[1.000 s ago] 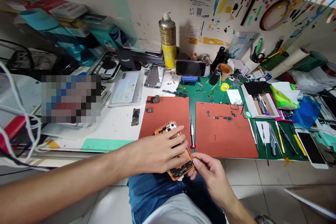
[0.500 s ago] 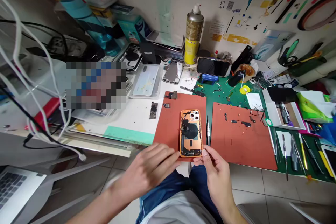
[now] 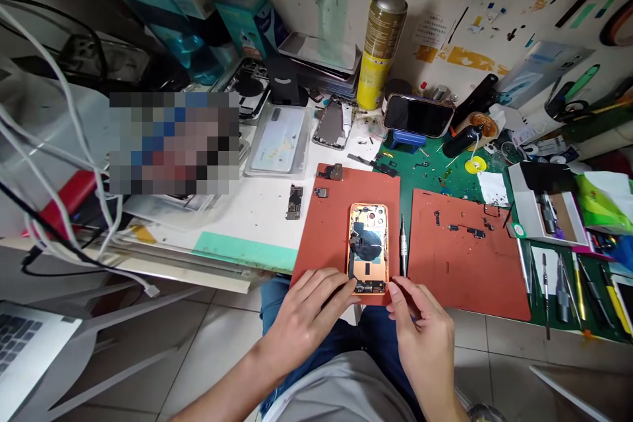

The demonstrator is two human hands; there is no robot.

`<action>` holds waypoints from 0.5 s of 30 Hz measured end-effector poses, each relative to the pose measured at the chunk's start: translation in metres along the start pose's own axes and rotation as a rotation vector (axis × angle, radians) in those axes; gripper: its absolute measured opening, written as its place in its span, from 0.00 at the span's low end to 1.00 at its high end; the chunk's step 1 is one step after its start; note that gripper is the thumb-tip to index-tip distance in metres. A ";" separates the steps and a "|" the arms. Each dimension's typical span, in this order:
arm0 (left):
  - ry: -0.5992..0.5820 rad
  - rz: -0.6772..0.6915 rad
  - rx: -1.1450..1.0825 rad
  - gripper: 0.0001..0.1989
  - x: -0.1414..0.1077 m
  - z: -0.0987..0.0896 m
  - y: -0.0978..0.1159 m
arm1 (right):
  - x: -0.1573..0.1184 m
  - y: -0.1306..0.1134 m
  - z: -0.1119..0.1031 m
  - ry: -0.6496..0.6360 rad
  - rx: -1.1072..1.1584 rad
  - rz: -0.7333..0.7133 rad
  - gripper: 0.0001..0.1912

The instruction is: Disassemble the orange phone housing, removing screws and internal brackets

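An orange phone housing (image 3: 376, 271) lies upright on the left red mat, its inside facing me, with a round black coil, a dark flex cable and a strip of small parts along its bottom edge. My left hand (image 3: 316, 306) has its fingertips closed on the lower left corner. At the lower right corner my right hand (image 3: 426, 326) pinches the edge between thumb and fingers. Just right of the housing lies a silver pen-shaped tool (image 3: 403, 247). A camera module (image 3: 332, 172) and a smaller silver part (image 3: 321, 192) sit at the mat's upper left.
Small dark parts (image 3: 475, 233) lie on the right red mat (image 3: 465, 283). Left of the mats is a circuit board (image 3: 294, 202). Behind stand a spray can (image 3: 382, 39) and a propped phone (image 3: 419, 116). Tweezers and screwdrivers (image 3: 562, 290) lie far right; white cables (image 3: 64, 92) hang left.
The view has shifted a little, so the bench sits differently in the picture. My left fingertips have come further over the housing's lower left corner. My right hand stays at the lower right.
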State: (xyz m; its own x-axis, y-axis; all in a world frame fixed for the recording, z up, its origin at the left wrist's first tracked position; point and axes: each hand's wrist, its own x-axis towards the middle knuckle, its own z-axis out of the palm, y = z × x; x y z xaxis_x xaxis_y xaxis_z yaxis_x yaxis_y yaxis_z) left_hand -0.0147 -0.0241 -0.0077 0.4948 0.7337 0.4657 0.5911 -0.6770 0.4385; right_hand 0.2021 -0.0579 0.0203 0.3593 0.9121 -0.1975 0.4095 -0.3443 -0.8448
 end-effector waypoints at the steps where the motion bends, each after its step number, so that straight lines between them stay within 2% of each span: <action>1: 0.000 0.007 -0.008 0.16 0.000 0.000 -0.001 | 0.001 0.000 -0.001 0.014 -0.013 -0.002 0.23; 8: 0.021 -0.037 -0.124 0.15 0.003 -0.001 -0.003 | 0.007 -0.007 -0.007 -0.076 0.022 0.097 0.21; 15: -0.004 -0.039 -0.115 0.18 0.003 -0.001 0.002 | 0.007 -0.015 -0.006 -0.122 0.063 0.165 0.22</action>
State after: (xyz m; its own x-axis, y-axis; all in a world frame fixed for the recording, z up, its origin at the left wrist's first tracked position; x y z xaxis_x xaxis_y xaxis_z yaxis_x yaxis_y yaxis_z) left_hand -0.0127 -0.0228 -0.0049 0.4760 0.7594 0.4436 0.5329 -0.6503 0.5414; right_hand 0.2039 -0.0474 0.0347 0.3116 0.8661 -0.3909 0.2993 -0.4799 -0.8247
